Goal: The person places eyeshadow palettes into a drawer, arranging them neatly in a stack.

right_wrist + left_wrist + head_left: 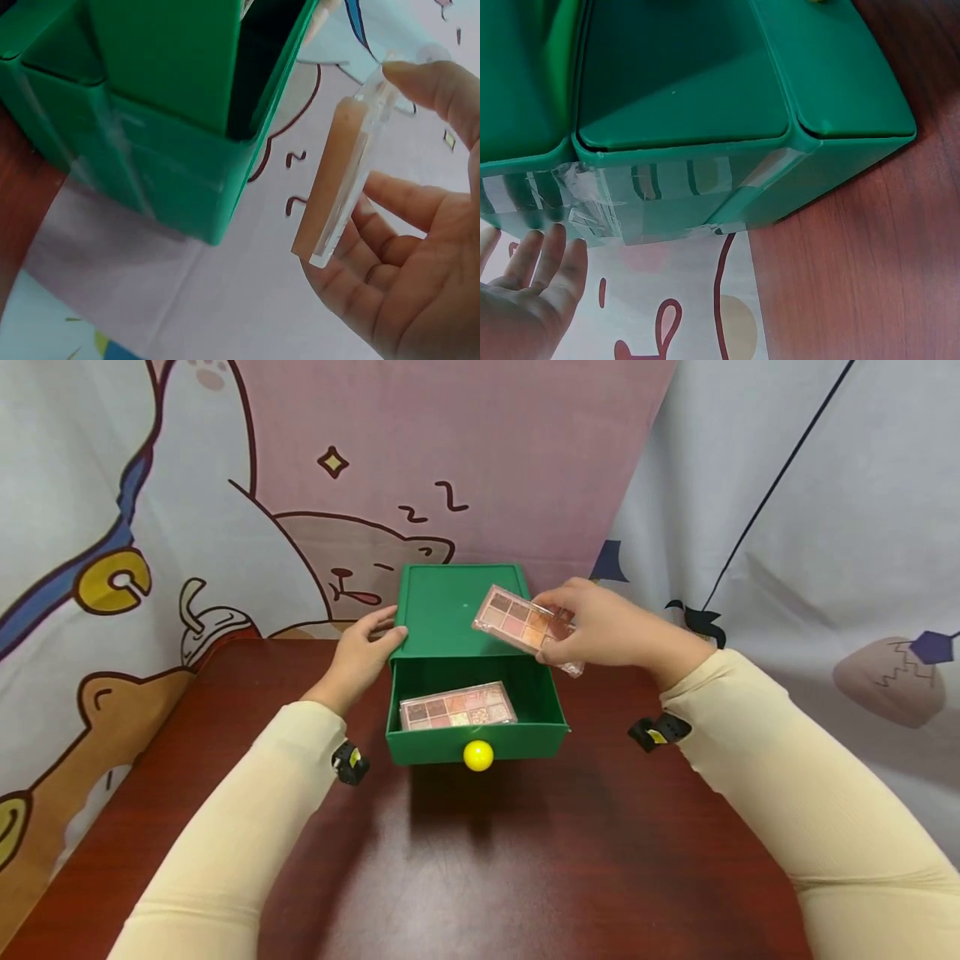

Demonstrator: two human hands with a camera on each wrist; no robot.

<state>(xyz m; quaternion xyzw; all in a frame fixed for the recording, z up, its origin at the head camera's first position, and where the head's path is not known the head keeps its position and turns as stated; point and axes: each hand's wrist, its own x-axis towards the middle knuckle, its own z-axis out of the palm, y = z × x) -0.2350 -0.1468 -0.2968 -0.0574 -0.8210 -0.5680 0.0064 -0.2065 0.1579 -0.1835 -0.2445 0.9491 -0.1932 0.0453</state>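
Above the right side of a green drawer box [442, 610], my right hand [603, 622] grips an eyeshadow palette [513, 617] with a clear case, tilted, between thumb and fingers. The right wrist view shows this palette [330, 180] edge-on, apart from the box. My left hand [358, 652] rests against the box's left edge with its fingers fairly straight; in the left wrist view the fingertips lie by the taped side. A second eyeshadow palette [459, 706] lies slanted inside the pulled-out top drawer [427, 747], which has a yellow ball knob [478, 756].
The box stands toward the back of a dark red-brown wooden table [480, 877]. Behind it hangs a cartoon-printed cloth [540, 460]. More drawer fronts [840, 75] sit below the pulled-out one. Clear tape [667, 187] crosses the box's side.
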